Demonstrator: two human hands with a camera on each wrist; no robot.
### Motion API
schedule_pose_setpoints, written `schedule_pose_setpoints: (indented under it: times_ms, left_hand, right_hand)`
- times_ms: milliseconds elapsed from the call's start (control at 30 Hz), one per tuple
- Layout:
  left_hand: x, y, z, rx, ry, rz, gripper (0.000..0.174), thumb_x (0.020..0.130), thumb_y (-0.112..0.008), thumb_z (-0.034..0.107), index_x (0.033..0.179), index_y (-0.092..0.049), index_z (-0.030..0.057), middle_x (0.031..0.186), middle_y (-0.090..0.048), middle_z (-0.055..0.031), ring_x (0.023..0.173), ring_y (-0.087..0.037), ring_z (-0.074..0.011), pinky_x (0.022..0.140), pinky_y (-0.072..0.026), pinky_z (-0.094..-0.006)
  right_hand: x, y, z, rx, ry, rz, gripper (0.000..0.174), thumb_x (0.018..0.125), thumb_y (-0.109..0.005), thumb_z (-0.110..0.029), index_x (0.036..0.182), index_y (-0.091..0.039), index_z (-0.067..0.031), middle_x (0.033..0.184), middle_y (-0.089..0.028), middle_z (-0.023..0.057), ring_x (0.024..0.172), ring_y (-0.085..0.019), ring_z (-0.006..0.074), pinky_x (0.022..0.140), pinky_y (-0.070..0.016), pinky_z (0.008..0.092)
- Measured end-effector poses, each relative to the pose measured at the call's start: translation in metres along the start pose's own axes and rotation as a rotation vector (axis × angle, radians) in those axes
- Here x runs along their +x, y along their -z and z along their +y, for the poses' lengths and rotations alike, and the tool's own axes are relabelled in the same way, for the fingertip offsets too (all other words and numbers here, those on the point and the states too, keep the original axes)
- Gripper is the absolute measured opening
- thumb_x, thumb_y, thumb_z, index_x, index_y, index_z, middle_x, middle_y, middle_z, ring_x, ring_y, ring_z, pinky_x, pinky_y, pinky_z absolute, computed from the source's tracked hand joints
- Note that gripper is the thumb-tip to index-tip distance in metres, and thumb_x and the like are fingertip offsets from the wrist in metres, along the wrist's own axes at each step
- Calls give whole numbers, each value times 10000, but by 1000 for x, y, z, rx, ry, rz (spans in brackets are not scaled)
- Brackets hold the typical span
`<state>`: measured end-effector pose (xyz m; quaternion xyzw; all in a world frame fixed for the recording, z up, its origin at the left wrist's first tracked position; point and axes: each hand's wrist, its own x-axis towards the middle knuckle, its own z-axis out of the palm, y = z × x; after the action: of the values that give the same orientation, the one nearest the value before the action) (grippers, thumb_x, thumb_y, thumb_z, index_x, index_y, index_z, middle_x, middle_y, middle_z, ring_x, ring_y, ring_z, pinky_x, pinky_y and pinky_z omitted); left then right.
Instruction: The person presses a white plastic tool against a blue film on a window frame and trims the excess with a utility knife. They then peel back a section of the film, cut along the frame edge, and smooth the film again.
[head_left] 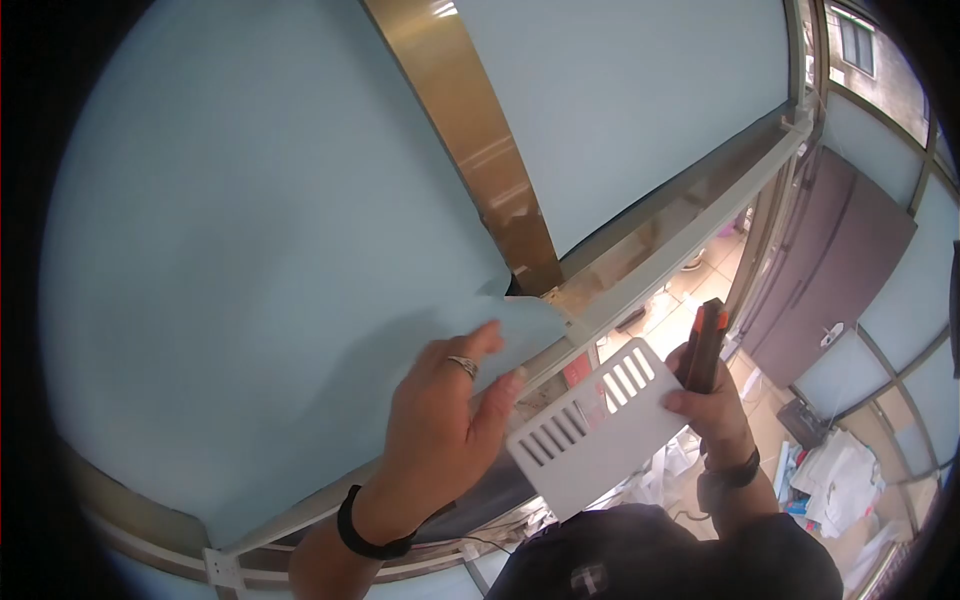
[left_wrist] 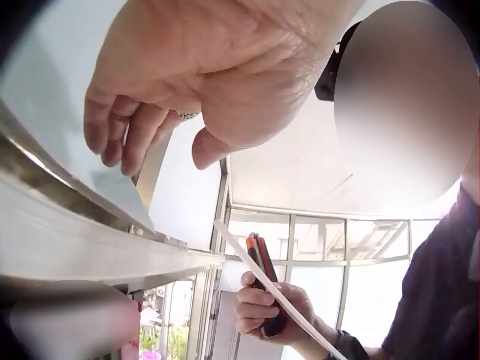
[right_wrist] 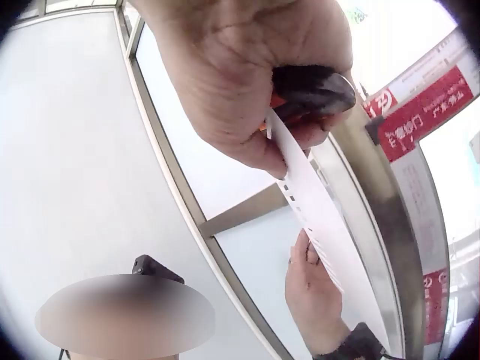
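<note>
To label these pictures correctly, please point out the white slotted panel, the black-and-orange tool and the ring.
White slotted panel (head_left: 608,443), head view: plain face beside the slots.
Black-and-orange tool (head_left: 707,350), head view: dark part.
Ring (head_left: 463,366), head view: its band.

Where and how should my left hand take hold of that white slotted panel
Likely pinch the white slotted panel across its free left end, coming from the left: it looks thin edge-on, and your right hand holds the opposite end.

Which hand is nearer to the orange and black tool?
Right: the right hand holds this tool; the left hand is apart from it, across the white slotted plate in the head view.
</note>
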<state>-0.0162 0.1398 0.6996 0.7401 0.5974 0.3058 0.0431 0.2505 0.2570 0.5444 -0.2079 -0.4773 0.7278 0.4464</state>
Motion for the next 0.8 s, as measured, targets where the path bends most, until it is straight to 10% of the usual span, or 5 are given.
schedule_pose_setpoints:
  times_ms: [100,367,800]
  left_hand:
    - [8,-19,-5,221,-88,234,434,965,-665,204,1327,-582,-22,1041,-726,-188,891,-695,-381,828,-556,-440]
    - [66,-31,-9,575,392,247,250,916,-687,276,882,-716,30,731,-720,-144,693,-716,-357,689,-566,-446]
    - [54,0,-18,62,611,270,186,929,-594,99,956,-741,-12,843,-748,-170,777,-725,-354,752,-571,-411]
  right_hand:
    - [0,26,14,50,-46,41,439,715,-772,-14,1119,-606,-56,963,-646,16,876,-640,141,784,-504,284]
    - [0,41,48,103,-116,45,334,808,-777,-25,1119,-655,-18,915,-667,8,815,-639,115,720,-492,261]
    - [5,65,71,76,-225,6,373,791,-787,-2,1125,-629,-58,953,-661,-14,849,-638,104,771,-505,263]
